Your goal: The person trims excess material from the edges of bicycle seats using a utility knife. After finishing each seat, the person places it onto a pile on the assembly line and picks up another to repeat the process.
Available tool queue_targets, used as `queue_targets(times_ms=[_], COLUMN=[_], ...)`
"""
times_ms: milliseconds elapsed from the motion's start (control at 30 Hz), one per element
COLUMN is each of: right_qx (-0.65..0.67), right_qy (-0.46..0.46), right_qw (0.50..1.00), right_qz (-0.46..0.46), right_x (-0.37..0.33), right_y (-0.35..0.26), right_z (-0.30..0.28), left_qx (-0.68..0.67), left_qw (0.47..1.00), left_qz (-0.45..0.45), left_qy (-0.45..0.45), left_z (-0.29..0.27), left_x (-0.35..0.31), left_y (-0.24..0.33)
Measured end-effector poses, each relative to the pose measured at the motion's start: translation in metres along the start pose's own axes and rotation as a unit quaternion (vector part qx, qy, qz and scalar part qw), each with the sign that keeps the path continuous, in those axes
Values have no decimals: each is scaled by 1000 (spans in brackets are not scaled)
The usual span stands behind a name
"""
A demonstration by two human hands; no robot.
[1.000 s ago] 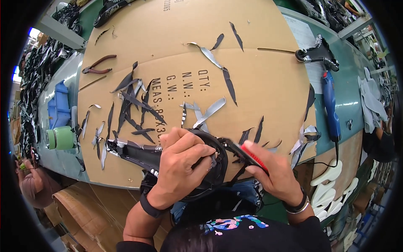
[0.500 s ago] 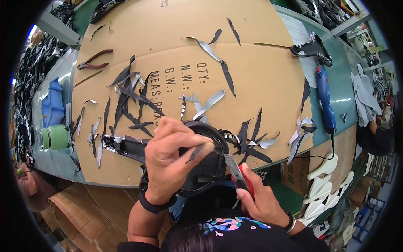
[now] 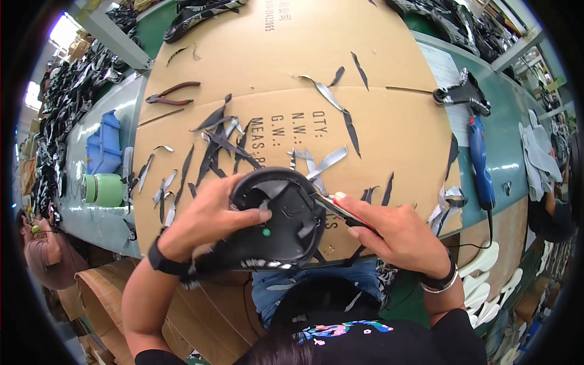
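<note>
I see the hollow underside of a black bicycle saddle (image 3: 289, 240), tilted up at the near edge of the cardboard sheet (image 3: 340, 36). My left hand (image 3: 204, 213) grips its left rim, thumb pressed over the inside. In my right hand (image 3: 404, 237) is a red utility knife (image 3: 359, 220), its blade end against the saddle's right rim. Just beyond the saddle lie black and silver trimmed strips (image 3: 331, 159). A small green dot (image 3: 266, 232) shows inside the shell.
Red-handled pliers (image 3: 173, 94) rest at the left. Beyond stand a blue bin (image 3: 104, 143) and a green roll (image 3: 106, 190). A blue corded tool (image 3: 479, 161) and another saddle (image 3: 463, 94) lie right. White saddle-shaped pieces (image 3: 480, 280) sit lower right. Another person (image 3: 58, 252) is at far left.
My left hand has come down from above the saddle and now grips its rim. The saddle is turned, underside facing up. The knife has risen to its right rim.
</note>
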State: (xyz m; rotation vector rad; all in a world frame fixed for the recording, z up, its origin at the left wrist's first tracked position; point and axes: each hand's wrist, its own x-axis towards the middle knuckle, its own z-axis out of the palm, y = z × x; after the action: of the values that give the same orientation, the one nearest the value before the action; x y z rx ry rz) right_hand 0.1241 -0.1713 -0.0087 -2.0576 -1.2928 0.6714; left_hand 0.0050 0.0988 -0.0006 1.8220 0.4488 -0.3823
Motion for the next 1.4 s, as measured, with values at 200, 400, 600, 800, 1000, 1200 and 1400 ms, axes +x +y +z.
queue_targets(times_ms=[200, 400, 600, 800, 1000, 1200, 1400], right_qx=[-19, 91, 179, 290, 217, 105, 13], right_qy=[4, 86, 30, -16, 260, 228, 358], right_qw=[1000, 991, 973, 930, 939, 965, 930], right_qz=[2, 49, 142, 225, 52, -69, 84], right_x=[-14, -42, -74, -121, -50, -2, 2], right_y=[5, -14, -37, -49, -36, -20, 1], right_z=[36, 64, 70, 84, 73, 67, 31], left_qx=[-114, -247, -168, 33, 128, -11, -24], left_qw=[983, 935, 914, 853, 843, 877, 988], left_qz=[-33, -19, 21, 127, 174, 152, 23], left_qy=[139, 252, 368, 506, 492, 455, 152], left_z=[32, 67, 120, 173, 180, 169, 132], left_x=[-11, -31, -66, -85, -96, -94, -91], left_y=[-13, -23, -26, -33, -34, -39, -38])
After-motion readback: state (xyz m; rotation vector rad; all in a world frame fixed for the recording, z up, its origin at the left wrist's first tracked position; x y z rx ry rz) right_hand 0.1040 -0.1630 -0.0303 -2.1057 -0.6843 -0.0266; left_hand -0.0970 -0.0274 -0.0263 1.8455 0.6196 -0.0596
